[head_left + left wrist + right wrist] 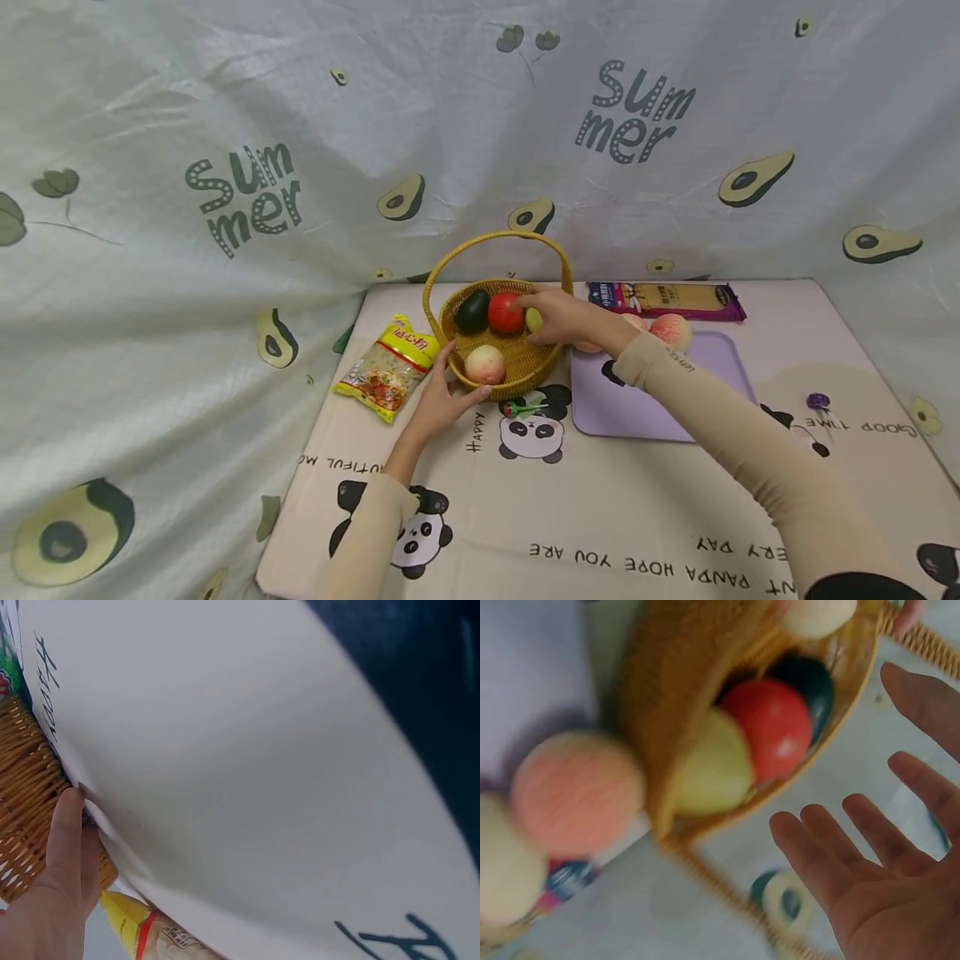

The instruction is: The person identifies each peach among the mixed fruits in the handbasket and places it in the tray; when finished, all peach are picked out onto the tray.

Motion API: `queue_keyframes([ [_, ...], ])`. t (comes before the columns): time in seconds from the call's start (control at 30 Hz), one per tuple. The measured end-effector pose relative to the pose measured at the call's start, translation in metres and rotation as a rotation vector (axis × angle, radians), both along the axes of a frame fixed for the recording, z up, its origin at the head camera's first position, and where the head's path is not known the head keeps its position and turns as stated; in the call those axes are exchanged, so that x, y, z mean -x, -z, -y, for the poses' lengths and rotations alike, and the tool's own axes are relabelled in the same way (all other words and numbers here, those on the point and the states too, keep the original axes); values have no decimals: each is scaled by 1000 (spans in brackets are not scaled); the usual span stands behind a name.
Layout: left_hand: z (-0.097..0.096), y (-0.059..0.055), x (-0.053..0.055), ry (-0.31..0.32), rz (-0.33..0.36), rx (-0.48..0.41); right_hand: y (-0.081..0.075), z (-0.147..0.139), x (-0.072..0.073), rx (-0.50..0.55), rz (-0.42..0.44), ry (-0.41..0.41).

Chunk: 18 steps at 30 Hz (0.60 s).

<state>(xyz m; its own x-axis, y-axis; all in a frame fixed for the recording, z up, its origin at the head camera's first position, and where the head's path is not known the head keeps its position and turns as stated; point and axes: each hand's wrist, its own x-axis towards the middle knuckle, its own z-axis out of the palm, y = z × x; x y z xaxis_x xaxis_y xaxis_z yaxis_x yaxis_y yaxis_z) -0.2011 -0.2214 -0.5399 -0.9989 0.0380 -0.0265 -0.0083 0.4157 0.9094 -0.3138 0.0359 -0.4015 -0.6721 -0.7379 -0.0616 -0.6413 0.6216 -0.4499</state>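
Note:
A yellow wicker basket (525, 379) with a tall handle holds a dark green oval fruit (472, 312), a red tomato (506, 313), a yellow-green fruit (714, 765) and a pale peach (484, 364). My left hand (442, 407) is at its near left side; in the left wrist view straight fingers (65, 829) lie against the weave. Over the right part of the basket reaches my right hand (558, 317), beside the tomato and yellow-green fruit in the head view. Its fingers are spread in the right wrist view, with nothing in the palm.
A purple tray (660, 408) lies to the right, with peaches (671, 332) at its back edge. Behind it is a long purple-and-gold packet (667, 300). Left of the basket lies a yellow food bag (390, 367). A green-wrapped lollipop (513, 409) and purple lollipop (818, 401) lie on the table.

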Motion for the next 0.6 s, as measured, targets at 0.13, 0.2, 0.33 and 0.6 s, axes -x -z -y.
queue_keyframes([
  [0.13, 0, 2, 0, -1, -6, -9, 8, 37, -3, -64, -4, -84],
  [0.2, 0, 3, 1, 3, -6, -13, 12, 53, -4, -96, 7, -120],
  [0.33, 0, 3, -1, 7, 7, -10, 23, 75, -7, -133, 55, -144],
  [0.6, 1, 1, -4, 5, 18, -7, 40, 102, -11, -244, 117, -140],
])
